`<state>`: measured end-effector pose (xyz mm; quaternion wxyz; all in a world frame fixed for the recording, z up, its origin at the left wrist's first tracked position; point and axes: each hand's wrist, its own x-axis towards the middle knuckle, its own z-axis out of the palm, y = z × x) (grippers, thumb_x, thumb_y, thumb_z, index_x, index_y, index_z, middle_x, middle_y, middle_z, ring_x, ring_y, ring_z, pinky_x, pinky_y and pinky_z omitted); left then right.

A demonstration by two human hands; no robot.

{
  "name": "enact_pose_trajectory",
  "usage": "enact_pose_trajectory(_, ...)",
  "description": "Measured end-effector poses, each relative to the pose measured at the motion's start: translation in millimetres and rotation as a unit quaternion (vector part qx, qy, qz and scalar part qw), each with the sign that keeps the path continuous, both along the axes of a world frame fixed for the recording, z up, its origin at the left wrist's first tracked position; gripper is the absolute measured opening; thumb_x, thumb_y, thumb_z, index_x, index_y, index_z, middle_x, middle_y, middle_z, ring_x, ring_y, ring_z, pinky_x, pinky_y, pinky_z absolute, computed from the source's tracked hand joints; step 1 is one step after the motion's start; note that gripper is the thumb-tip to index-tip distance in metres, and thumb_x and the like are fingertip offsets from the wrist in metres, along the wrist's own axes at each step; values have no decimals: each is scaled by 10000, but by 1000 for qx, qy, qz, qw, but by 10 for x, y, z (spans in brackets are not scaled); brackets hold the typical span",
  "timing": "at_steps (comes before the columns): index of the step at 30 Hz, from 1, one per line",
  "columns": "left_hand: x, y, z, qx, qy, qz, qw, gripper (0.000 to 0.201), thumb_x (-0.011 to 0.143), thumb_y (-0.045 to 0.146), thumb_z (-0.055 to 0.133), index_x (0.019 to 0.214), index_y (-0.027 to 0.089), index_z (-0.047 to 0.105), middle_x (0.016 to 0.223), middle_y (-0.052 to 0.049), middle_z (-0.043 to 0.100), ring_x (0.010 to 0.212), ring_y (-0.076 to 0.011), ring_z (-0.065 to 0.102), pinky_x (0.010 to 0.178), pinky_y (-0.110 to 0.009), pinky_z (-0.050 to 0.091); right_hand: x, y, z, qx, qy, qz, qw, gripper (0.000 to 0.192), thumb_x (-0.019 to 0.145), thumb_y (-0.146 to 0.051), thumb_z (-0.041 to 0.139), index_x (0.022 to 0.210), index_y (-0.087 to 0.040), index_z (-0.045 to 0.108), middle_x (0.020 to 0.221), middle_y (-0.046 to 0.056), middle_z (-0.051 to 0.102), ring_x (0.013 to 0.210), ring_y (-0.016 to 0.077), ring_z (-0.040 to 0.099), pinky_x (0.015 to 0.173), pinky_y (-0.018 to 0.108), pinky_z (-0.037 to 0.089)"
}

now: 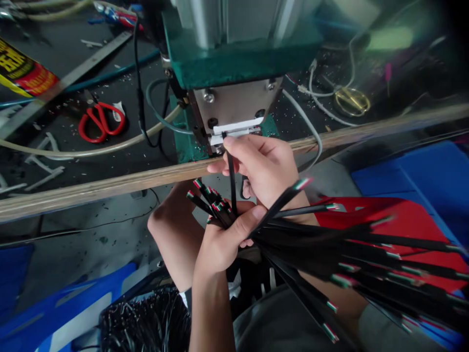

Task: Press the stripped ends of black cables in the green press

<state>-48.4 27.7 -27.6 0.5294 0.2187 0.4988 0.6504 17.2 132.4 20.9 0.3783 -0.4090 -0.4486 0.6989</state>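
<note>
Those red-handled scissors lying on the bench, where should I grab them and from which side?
Take the red scissors by the two handle loops, coming from above. They lie flat on the bench with the loops toward the near edge and the blades pointing away to the upper left, so the handles are the safest near end.

Red-handled scissors [101, 121] on the dark workbench [66, 146], beside loose cables [91, 151].
</note>
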Motion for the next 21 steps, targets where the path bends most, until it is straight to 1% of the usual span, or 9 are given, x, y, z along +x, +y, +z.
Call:
enact_pose_trajectory(3, -28, -28, -92, 6, -14, -35, 999, 320, 806, 499, 988, 675, 256, 826, 526, 13, 607, 426, -131, 500, 367, -258, 389, 3, -5, 28, -7, 11, 12, 1000, 447, 965, -335, 821, 620, -197, 572, 684, 17, 659, 718, 143, 720, 525, 214, 454)
enact_pose_trajectory(6, -44, -45, -125, -3, -18, -47, 999, 369, 796, 561, 982, 681, 248, 823, 554, 9, 606, 460, -131, 505, 384, -253, 422, -3, -10, 37, -5, 11, 11, 1000, 455, 974, -321, 804, 612, -191, 561, 689, 22, 695, 739, 147, 761, 558, 192, 488)
enact_pose_trajectory(8, -50, -45, -106, -4, -13, -60, 998, 402, 806, 573, 971, 661, 236, 806, 550, 13, 588, 458, -119, 492, 383, -241, 414, -15, -13, 36, -2, 10, -1, 1000, 468, 986, -317, 788, 598, -190, 559, 667, 21, 691, 759, 161, 785, 570, 185, 508)
enact_pose_trajectory(11, -53, -33, -62, -3, -13, -84, 996, 399, 826, 573, 955, 677, 229, 818, 542, 21, 572, 444, -103, 471, 373, -225, 380, -28, -14, 34, -2, 18, -10, 1000, 479, 1011, -316, 758, 591, -192, 562, 655, 12, 686, 734, 155, 786, 557, 177, 520)
enact_pose_trajectory(14, -51, -12, -31, 2, -38, -77, 996, 353, 822, 542, 967, 687, 244, 832, 547, 27, 572, 452, -96, 458, 389, -223, 379, -27, -10, 42, -11, 25, -6, 1000, 462, 1009, -296, 758, 596, -194, 578, 653, 4, 677, 762, 156, 796, 555, 166, 530)
enact_pose_trajectory(18, -47, 28, -2, 15, -56, -91, 994, 333, 833, 504, 968, 678, 240, 836, 493, 38, 516, 414, -85, 408, 376, -224, 301, -24, -7, 60, -17, 27, -4, 999, 468, 966, -232, 803, 567, -188, 562, 593, -22, 586, 793, 157, 810, 653, 170, 596)
enact_pose_trajectory(21, -39, 30, -15, 22, -38, -73, 996, 332, 832, 469, 970, 658, 231, 818, 491, 37, 526, 397, -91, 420, 355, -234, 308, -26, -5, 52, -2, 36, -12, 999, 487, 996, -239, 760, 559, -187, 553, 595, -29, 545, 788, 159, 812, 721, 199, 631)
